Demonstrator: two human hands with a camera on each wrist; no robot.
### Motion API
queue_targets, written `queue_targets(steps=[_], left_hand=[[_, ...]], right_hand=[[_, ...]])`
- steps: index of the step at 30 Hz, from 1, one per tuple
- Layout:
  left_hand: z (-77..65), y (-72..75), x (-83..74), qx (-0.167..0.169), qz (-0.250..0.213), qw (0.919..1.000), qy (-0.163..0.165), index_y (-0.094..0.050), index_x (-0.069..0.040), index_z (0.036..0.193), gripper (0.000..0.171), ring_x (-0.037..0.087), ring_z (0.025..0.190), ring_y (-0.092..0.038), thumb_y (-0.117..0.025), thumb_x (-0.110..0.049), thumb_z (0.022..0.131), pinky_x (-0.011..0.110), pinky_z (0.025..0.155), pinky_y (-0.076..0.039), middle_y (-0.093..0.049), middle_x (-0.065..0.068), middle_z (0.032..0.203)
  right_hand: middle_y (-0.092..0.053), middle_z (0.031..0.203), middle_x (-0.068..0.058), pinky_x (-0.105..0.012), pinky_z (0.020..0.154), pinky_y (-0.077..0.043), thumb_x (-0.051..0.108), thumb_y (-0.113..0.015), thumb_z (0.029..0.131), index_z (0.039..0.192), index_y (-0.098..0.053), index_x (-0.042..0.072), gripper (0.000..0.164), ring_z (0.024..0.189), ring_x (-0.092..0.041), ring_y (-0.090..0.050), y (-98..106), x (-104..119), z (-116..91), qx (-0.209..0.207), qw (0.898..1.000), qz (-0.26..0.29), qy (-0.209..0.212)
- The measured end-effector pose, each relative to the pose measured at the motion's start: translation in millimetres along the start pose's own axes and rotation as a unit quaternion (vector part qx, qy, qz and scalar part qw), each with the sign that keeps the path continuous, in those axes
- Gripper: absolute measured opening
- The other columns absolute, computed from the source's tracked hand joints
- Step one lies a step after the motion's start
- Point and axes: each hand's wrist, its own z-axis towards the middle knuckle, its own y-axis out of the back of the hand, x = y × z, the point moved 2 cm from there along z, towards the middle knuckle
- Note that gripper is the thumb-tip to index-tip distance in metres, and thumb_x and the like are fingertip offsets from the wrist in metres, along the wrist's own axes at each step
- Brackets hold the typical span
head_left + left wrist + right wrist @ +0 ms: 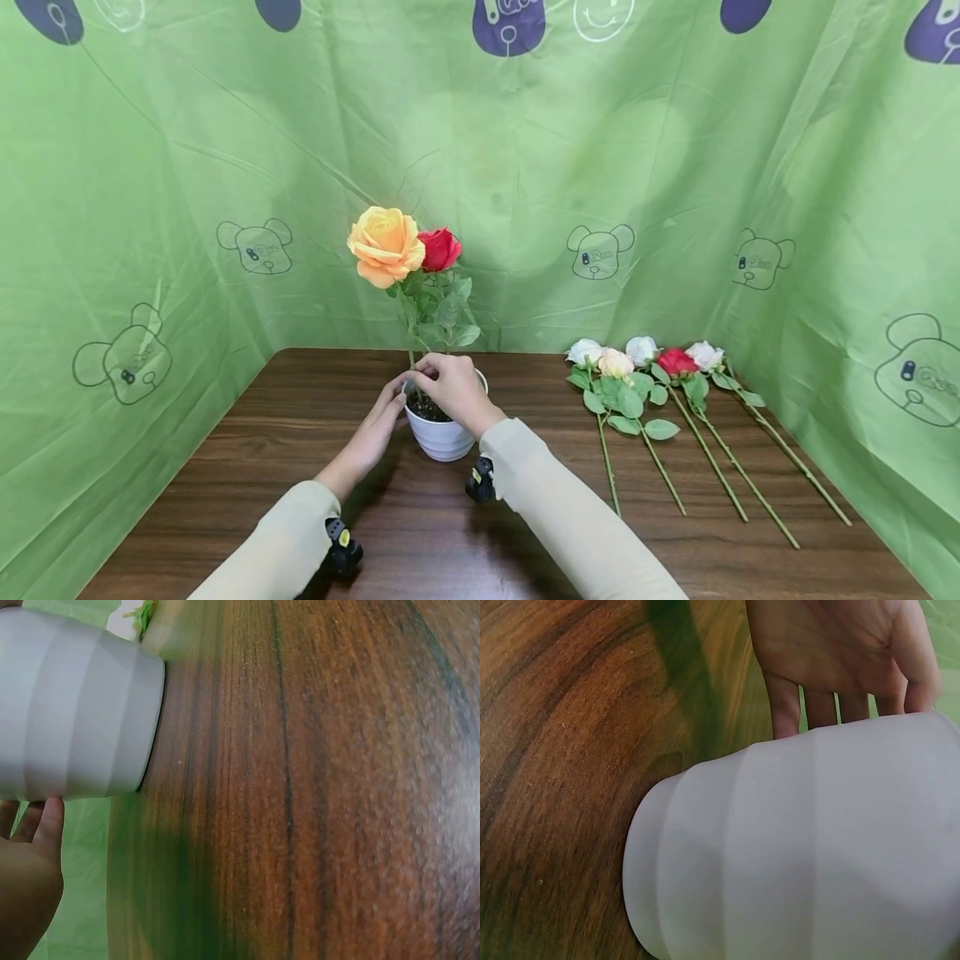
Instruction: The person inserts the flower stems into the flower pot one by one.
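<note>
In the head view a white ribbed flowerpot (441, 439) with dark soil stands on the table. A large orange rose (386, 247) and a smaller red rose (440, 249) rise from it. My right hand (456, 390) reaches over the rim and pinches the orange rose's stem low down; the fingertips are partly hidden. Against the pot's left side rests my left hand (378, 425), near the rim. Its fingers lie fairly straight along the pot wall (840, 825) in the right wrist view. The left wrist view shows left fingertips (51, 821) touching the pot.
On the right of the brown wooden table (247, 467) lie several loose roses: white ones (585, 352), a peach one (617, 363) and a red one (677, 362), their stems pointing toward the front. A green printed curtain (510, 167) encloses the back and sides.
</note>
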Motion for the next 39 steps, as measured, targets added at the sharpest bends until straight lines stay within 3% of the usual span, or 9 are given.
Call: queue_targets(steps=[7, 30, 39], left_hand=[[0.0, 0.0, 0.5, -0.003, 0.002, 1.0000, 0.001, -0.023, -0.005, 0.157, 0.049, 0.037, 0.145, -0.024, -0.029, -0.024, 0.112, 0.060, 0.112, -0.031, -0.024, 0.023, 0.158], [-1.0, -0.7, -1.4, 0.000, 0.003, 1.0000, -0.006, -0.026, -0.004, 0.156, 0.048, 0.038, 0.144, -0.025, -0.029, -0.023, 0.112, 0.059, 0.112, -0.032, -0.026, 0.023, 0.158], [-2.1, -0.5, -2.3, 0.004, -0.002, 0.9999, -0.014, -0.024, -0.007, 0.157, 0.049, 0.040, 0.143, -0.028, -0.029, -0.023, 0.112, 0.059, 0.112, -0.032, -0.026, 0.024, 0.158]], right_hand=[[-0.076, 0.092, 0.007, -0.018, 0.071, -0.054, 0.029, -0.075, 0.093, 0.099, -0.077, 0.014, 0.017, 0.080, -0.003, -0.068, 0.4, -0.4, -0.5, -0.010, 1.000, 0.022, -0.010], [-0.075, 0.099, 0.006, -0.022, 0.079, -0.055, 0.031, -0.074, 0.093, 0.109, -0.074, 0.015, 0.022, 0.088, -0.004, -0.068, 16.7, 0.9, 3.1, 0.059, 0.995, 0.063, -0.039], [-0.075, 0.098, 0.006, -0.026, 0.081, -0.055, 0.033, -0.075, 0.092, 0.110, -0.074, 0.013, 0.027, 0.086, -0.003, -0.068, 31.3, -1.0, -1.7, 0.070, 0.995, 0.049, -0.043]])
